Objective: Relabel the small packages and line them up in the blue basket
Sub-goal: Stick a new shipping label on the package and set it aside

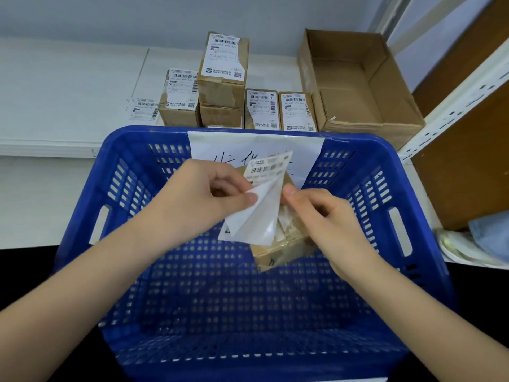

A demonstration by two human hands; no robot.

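Fingers [249, 198] of the left hand [209, 194] pinch the curled white edge of a label [259, 205]; thumb on top, glossy blank side of the label facing up. Right hand [327, 216] grips a small package [286, 238] from its right side, thumb tip just beside the label's lifted edge. Label part peeled: upper end with barcode print sits on the package top, lower part hangs loose as a smooth pale flap.

Package held above the floor of the blue basket [413, 205], toward the basket's far wall. Brown cardboard box, creased, shiny tape across it, torn paper patches showing.

Basket: hard blue plastic, slotted walls, perforated floor, handle cut-outs on both sides. White paper sign [209, 146] with handwritten marks taped on its far wall.

Beyond the basket, on a white shelf [68, 92]: cluster of labelled brown boxes [223, 78], some stacked. Right of them, an open cardboard carton [358, 86], flaps up.
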